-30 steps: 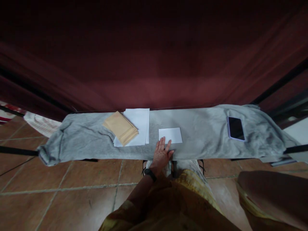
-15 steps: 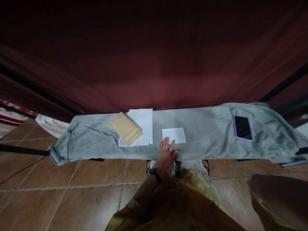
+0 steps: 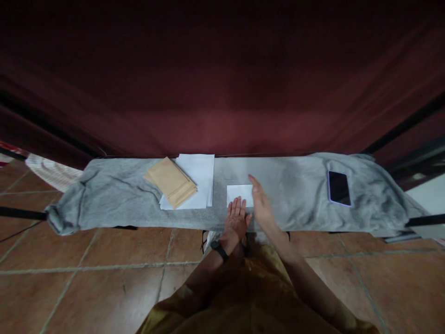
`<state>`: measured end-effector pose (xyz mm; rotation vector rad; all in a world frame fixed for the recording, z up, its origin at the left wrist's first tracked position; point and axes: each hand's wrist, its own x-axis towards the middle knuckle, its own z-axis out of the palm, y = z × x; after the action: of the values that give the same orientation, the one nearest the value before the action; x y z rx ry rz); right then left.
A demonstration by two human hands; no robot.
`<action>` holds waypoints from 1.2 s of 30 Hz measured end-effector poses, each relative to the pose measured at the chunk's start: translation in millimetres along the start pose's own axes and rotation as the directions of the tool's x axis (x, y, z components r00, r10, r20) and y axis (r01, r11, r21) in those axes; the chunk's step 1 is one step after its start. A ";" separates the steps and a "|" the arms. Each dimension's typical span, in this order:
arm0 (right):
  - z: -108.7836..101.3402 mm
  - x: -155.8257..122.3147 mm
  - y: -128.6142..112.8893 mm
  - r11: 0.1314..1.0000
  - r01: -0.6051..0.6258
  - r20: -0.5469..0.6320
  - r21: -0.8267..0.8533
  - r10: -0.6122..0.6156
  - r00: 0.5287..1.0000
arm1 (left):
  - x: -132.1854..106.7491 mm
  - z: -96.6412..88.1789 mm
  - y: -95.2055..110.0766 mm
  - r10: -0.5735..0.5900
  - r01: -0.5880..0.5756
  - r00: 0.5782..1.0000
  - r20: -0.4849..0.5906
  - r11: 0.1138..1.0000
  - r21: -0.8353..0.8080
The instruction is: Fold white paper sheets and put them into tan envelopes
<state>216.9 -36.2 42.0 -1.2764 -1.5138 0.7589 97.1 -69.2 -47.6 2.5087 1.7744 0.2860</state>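
A small white folded sheet of paper (image 3: 239, 190) lies on the grey cloth in front of me. My left hand (image 3: 238, 220), with a dark watch on its wrist, rests flat with fingers stretched over the paper's near left edge. Over the paper's right end is my right hand (image 3: 261, 204), held edge-on with fingers extended and nothing visible in it. It hides that end of the paper; whether it touches cannot be made out. Left of my hands, brown envelopes (image 3: 170, 182) lie in a slanted stack, partly on top of larger white sheets (image 3: 200, 174).
The grey cloth (image 3: 295, 185) covers a long narrow bench. A phone in a lilac case (image 3: 339, 188) lies toward its right end. Behind the bench hangs a dark red curtain (image 3: 222, 125). Brown floor tiles (image 3: 114, 287) show below.
My right hand has come in from the lower right to the paper's right end. My left hand stays on the paper. The whole view has shifted slightly.
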 end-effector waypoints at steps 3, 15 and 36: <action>26.0 -18.2 28.8 0.970 0.053 0.135 -0.236 -0.021 0.991 | 3.5 1.8 -3.7 0.067 -0.067 0.998 0.013 0.998 -0.002; 26.0 -27.7 81.6 0.630 0.363 0.357 -0.686 -0.143 0.923 | 3.9 5.0 -11.7 -0.015 0.019 0.996 -0.092 0.999 0.038; -3.1 -42.5 99.5 0.590 0.143 0.114 -0.795 -0.086 0.990 | -2.3 -8.7 -34.1 -0.170 0.170 0.979 -0.112 0.985 -0.009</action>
<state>253.3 -52.1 -58.7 -1.7803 -2.0795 -0.0442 63.1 -60.4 -44.4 2.3645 2.0152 0.4246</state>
